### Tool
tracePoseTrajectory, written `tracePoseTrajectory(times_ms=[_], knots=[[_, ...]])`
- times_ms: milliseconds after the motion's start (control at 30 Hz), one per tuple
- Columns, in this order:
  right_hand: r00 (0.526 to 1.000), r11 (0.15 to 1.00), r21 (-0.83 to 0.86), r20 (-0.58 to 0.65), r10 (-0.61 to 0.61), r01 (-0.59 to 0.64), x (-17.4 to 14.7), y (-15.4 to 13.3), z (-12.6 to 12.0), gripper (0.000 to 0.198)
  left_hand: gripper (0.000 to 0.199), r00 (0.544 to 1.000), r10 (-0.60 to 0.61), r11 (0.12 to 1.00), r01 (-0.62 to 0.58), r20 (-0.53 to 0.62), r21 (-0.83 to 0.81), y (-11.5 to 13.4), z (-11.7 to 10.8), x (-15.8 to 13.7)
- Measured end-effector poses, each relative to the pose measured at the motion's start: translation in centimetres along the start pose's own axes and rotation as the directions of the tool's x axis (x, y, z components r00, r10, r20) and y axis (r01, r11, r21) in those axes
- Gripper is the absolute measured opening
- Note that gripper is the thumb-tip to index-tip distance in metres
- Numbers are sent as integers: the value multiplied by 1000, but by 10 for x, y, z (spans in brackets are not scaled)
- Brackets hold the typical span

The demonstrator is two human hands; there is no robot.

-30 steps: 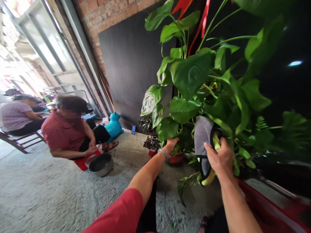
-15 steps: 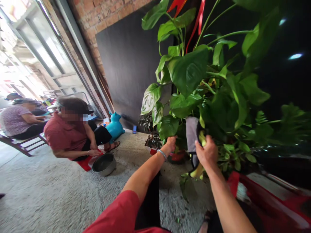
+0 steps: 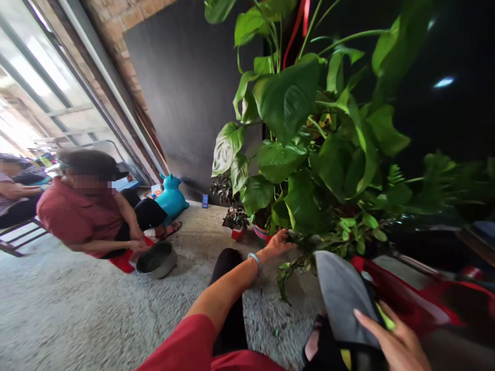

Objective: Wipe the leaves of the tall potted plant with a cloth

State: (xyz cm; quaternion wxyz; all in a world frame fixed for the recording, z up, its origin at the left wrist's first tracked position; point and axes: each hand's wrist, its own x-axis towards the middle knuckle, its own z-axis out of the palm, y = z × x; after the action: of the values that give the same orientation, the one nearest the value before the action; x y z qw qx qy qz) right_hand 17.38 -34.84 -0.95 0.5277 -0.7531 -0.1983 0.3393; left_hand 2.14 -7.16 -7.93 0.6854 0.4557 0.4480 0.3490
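Note:
My right hand (image 3: 390, 335) is closed around a grey fabric piece with black edging and yellow-green parts (image 3: 342, 296), held low at the right over my lap. I cannot tell exactly what kind of item it is. My left hand (image 3: 279, 244), a bracelet at its wrist, reaches to the base of a large leafy potted plant (image 3: 288, 100). Its fingers are bent together among the lower stems. Leaves and shadow hide what lies between the fingertips. Lower greenery (image 3: 286, 281) droops toward the floor beside this hand.
A seated person (image 3: 83, 216) at left holds their hands by a grey basin (image 3: 157, 260). Behind them, another person (image 3: 15, 193) sits. A blue animal-shaped toy (image 3: 172, 196), a phone-like object (image 3: 204, 201) and a small potted plant (image 3: 236, 224) stand near the dark panel. A red bag-like object (image 3: 410, 293) lies right.
My right hand has drawn the grey fabric piece away from the plant, down and to the right. My left hand stays by the plant's base, slightly lower. The view has shifted right.

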Motion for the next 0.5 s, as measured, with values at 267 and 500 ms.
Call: tracePoseTrajectory(times_ms=[267,500], knots=[[869,993,-110,-495,-26,-33,110,-54,-52,54,87,920,148,637,-370,364,676,-46,50,-16],[889,804,-414,30,-456,427,97,-45,37,31,71,869,206,722,-445,450,529,-36,44,-19]])
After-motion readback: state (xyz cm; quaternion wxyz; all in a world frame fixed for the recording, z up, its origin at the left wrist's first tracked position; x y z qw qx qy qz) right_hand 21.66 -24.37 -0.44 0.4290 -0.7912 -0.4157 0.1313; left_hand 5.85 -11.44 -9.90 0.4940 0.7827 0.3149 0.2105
